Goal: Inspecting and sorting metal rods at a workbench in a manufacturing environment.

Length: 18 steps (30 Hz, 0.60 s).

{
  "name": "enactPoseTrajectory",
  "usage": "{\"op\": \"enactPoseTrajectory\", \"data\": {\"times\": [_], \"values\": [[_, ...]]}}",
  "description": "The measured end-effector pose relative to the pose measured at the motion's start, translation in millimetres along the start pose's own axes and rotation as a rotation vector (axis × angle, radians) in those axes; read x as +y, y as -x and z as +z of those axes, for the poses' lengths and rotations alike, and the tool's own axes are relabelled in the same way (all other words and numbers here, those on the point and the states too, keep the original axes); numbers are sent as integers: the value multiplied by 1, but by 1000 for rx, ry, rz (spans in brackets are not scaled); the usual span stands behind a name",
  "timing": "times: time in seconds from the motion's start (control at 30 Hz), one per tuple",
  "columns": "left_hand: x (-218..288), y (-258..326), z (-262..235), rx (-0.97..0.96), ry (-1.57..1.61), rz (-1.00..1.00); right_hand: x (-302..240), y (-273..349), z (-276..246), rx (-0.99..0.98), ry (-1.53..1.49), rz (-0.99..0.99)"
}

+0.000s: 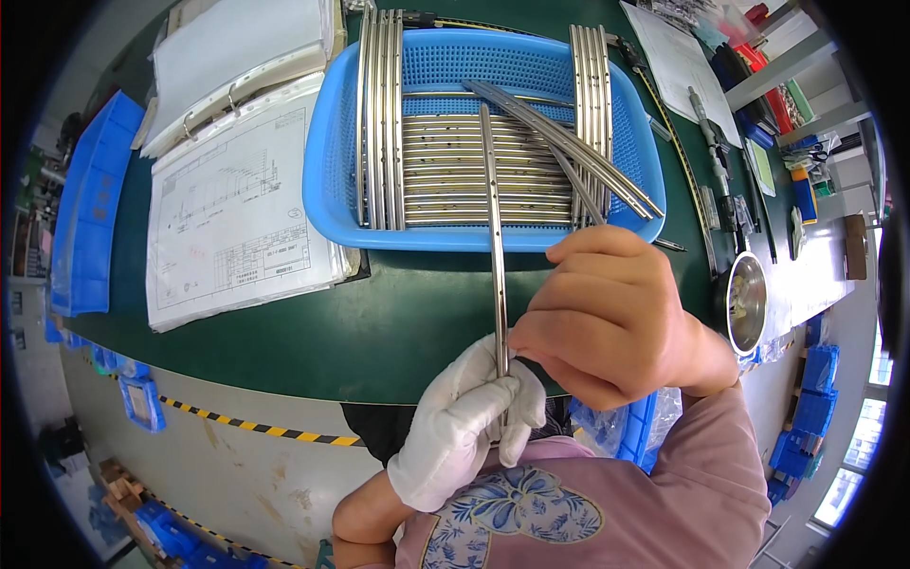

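Observation:
My left hand [466,417], in a white glove, grips the near end of a long curved metal rail [496,237] with small holes along it. The rail points away from me toward the blue plastic basket [334,142]. My bare right hand [607,318] is closed beside the rail, its fingertips pinching it just above the glove. The basket holds several more curved metal rails [445,171], some laid crosswise in the bottom, others resting over its rims.
An open ring binder with a technical drawing sheet [237,199] lies left of the basket on the green table [379,322]. Blue trays [85,209] stand at the far left. Papers, tools and a round metal dish [746,302] sit at the right. The table edge carries yellow-black tape [256,429].

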State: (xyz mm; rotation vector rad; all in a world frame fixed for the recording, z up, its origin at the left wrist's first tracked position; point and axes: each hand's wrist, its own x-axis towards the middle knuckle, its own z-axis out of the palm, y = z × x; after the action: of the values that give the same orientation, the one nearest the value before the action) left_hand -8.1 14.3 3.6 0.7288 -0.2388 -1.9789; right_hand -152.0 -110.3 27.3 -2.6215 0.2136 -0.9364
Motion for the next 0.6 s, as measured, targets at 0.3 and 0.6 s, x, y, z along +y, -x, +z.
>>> {"op": "enactPoseTrajectory", "data": {"times": [0.3, 0.6], "values": [[2, -3, -1, -15, -94, 31, -4, 2, 3, -54, 135, -59], [4, -22, -6, 16, 26, 150, 4, 2, 5, -136, 79, -19]]}}
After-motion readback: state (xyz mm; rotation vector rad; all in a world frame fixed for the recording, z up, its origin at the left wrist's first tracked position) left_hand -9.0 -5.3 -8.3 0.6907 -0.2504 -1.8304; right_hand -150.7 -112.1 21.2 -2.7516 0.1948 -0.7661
